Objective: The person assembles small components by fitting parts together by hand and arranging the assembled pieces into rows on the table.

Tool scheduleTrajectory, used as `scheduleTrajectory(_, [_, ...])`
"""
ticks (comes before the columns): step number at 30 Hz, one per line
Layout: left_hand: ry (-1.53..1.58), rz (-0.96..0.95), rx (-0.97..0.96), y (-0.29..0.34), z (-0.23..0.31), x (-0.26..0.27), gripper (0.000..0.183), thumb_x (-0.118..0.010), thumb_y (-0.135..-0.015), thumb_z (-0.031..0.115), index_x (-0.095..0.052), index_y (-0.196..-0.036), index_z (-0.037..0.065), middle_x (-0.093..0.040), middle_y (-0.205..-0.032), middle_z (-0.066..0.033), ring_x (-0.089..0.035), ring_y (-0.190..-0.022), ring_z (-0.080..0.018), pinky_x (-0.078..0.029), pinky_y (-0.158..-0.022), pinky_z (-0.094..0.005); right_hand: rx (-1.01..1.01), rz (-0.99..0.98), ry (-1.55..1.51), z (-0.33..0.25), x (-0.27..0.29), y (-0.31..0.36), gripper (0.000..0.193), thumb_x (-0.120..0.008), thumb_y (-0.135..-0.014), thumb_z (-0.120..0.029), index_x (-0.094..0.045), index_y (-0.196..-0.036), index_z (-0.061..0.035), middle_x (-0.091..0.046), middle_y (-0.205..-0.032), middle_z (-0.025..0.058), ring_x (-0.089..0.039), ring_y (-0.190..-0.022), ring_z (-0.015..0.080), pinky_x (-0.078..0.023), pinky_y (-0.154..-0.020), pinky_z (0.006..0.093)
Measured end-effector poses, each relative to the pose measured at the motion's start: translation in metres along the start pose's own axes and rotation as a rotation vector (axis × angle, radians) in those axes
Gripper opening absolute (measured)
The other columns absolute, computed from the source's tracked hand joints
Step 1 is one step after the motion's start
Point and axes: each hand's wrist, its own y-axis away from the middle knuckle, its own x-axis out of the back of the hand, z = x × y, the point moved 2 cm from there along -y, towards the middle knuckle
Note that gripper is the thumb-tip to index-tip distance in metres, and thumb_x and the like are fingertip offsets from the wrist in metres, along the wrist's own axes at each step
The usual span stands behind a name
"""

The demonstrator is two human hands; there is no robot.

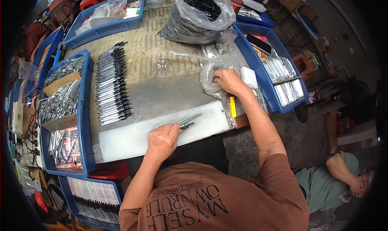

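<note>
My left hand [162, 141] is closed around a slim rod with a black end [186, 126], holding it over a white board [121, 144] at the table's near edge. My right hand [229, 81] reaches into a clear plastic bag [207, 79] of tiny shiny metal parts. Its fingers are drawn together; whatever they pinch is hidden. A yellow-handled tool [233, 107] lies just below the right wrist. Left of the middle, a long row of silver rods with black ends [112, 85] lies side by side. A loose scatter of small metal bits [163, 65] sits farther back.
A large clear sack of black parts [194, 18] stands at the back. Blue trays of silver rods flank the table, at left [86, 122] and right [279, 79]; the right one also holds a phone [258, 44]. Another person [329, 182] sits at the lower right.
</note>
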Motion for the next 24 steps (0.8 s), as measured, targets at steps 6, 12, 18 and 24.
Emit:
scheduleTrajectory(6, [0.004,-0.003,0.001,0.000,0.000,0.001,0.013,-0.062,-0.074,0.012,-0.050,-0.076,0.006,-0.048,-0.059,-0.0060,-0.055,-0.054,-0.0219,-0.045,-0.047,-0.0335,0.011,-0.036,0.063,-0.008,0.004,-0.005,0.014,-0.056,-0.074,-0.012,-0.063,-0.079,-0.0009,-0.061,-0.078,0.0200,-0.059,-0.076,0.0367,-0.046,-0.069,0.0429])
scheduleTrajectory(12, [0.003,-0.008,0.000,0.000,0.001,0.001,0.013,-0.062,-0.074,0.012,-0.050,-0.076,0.006,-0.048,-0.060,-0.0060,-0.055,-0.054,-0.0217,-0.045,-0.047,-0.0336,0.009,-0.033,0.123,-0.004,-0.004,-0.007,0.013,-0.052,-0.074,-0.008,-0.059,-0.078,0.0024,-0.060,-0.081,0.0228,-0.058,-0.080,0.0385,-0.045,-0.072,0.0450])
scheduleTrajectory(18, [0.024,0.009,0.006,0.001,0.000,0.000,0.014,-0.063,-0.073,0.010,-0.050,-0.076,0.006,-0.047,-0.059,-0.0067,-0.053,-0.052,-0.0233,-0.043,-0.046,-0.0347,0.024,-0.028,0.077,-0.004,-0.001,-0.005,0.014,-0.050,-0.074,-0.006,-0.058,-0.077,0.0044,-0.060,-0.083,0.0245,-0.058,-0.084,0.0386,-0.046,-0.074,0.0445])
scheduleTrajectory(24, [0.048,0.030,0.000,0.001,-0.001,0.000,0.014,-0.064,-0.071,0.009,-0.051,-0.075,0.006,-0.047,-0.058,-0.0069,-0.052,-0.051,-0.0243,-0.042,-0.045,-0.0356,-0.026,-0.019,0.014,-0.010,0.007,-0.001,0.014,-0.054,-0.075,-0.009,-0.060,-0.078,0.0039,-0.060,-0.082,0.0241,-0.058,-0.083,0.0381,-0.046,-0.075,0.0435])
